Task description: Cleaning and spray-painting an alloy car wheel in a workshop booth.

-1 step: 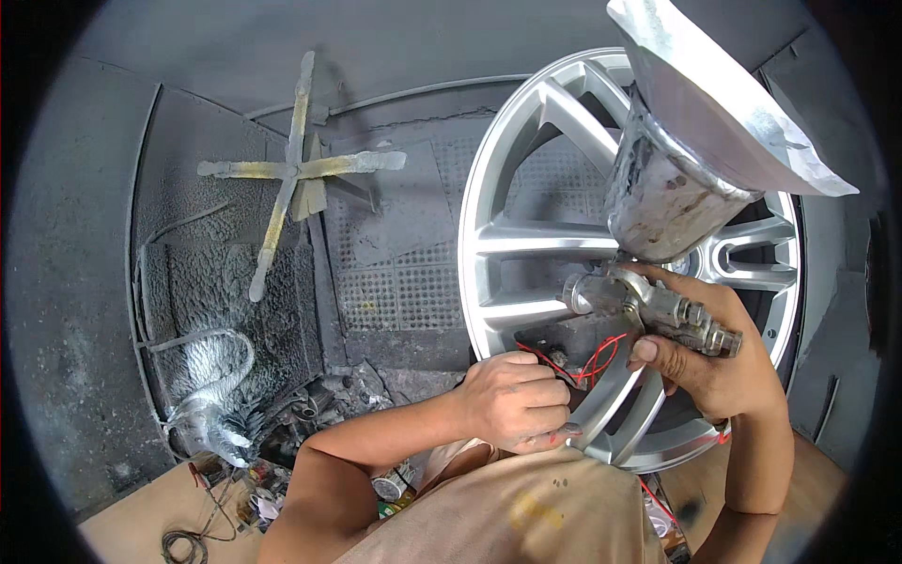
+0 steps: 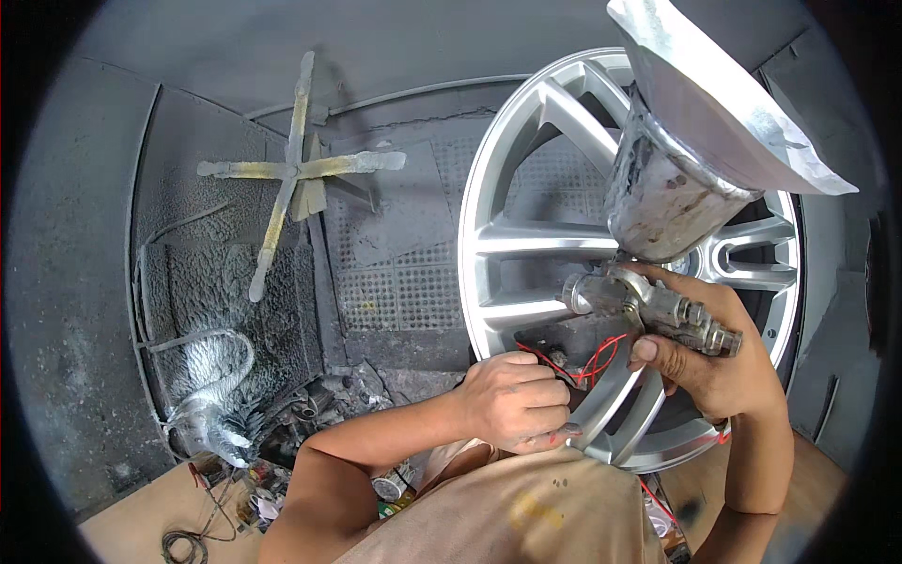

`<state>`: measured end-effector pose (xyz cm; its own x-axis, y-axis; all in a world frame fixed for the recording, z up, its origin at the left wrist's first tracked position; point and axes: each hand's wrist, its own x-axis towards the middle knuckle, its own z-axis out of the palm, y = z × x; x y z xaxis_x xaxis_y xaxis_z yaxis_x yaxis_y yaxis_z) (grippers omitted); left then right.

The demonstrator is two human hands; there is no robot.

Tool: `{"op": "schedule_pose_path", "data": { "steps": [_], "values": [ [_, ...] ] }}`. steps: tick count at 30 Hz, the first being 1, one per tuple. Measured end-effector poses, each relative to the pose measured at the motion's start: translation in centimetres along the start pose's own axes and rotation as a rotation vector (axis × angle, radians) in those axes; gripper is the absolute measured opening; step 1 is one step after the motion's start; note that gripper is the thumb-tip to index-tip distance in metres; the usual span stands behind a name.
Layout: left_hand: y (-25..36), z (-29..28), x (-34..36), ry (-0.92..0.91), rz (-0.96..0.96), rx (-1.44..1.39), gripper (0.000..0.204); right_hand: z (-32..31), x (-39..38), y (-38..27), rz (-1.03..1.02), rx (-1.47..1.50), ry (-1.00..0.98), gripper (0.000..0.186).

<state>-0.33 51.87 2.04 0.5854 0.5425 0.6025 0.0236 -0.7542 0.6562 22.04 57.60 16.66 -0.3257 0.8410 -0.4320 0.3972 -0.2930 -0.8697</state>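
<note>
Head view: we see a silver wheel (image 2: 526, 235) standing upright on its edge at centre right, face toward us, inside a grey, overspray-coated booth. Our right hand (image 2: 714, 362) is wrapped tight around the handle of a spray gun (image 2: 648, 305), whose metal cup (image 2: 662, 202) rises above it, topped with a sheet of foil (image 2: 714, 94); the gun sits in front of the wheel's hub, nozzle pointing left. Our left hand (image 2: 512, 399) is curled closed at the wheel's lower rim, fingers pinched on something by the red wires (image 2: 597, 362) there; what exactly it grips we cannot tell. Left of the wheel, a paint-crusted cross stand (image 2: 296, 174) leans against the back wall. At lower left, a coated hose (image 2: 211, 376) loops above a brown floor (image 2: 141, 517).
</note>
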Motion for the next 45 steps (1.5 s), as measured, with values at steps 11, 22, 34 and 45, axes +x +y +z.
{"op": "schedule_pose_path", "data": {
  "steps": [11,22,34,45],
  "values": [
    [-0.2,0.0,-0.1,-0.002,0.011,-0.011,0.019,-0.5,-0.4,-1.2,0.081,-0.031,-0.093,0.054],
    [-0.1,0.0,-0.1,-0.004,0.003,0.004,0.019,-0.4,-0.1,-1.2,0.067,-0.034,-0.051,0.052],
    [-0.1,0.0,-0.1,0.007,0.002,-0.001,0.019,-0.8,-0.6,-1.9,0.112,-0.033,-0.150,0.052],
    [-0.1,-0.1,-0.1,0.007,0.007,-0.003,0.020,0.1,-0.2,-1.5,0.026,0.003,-0.046,0.053]
  ]
}}
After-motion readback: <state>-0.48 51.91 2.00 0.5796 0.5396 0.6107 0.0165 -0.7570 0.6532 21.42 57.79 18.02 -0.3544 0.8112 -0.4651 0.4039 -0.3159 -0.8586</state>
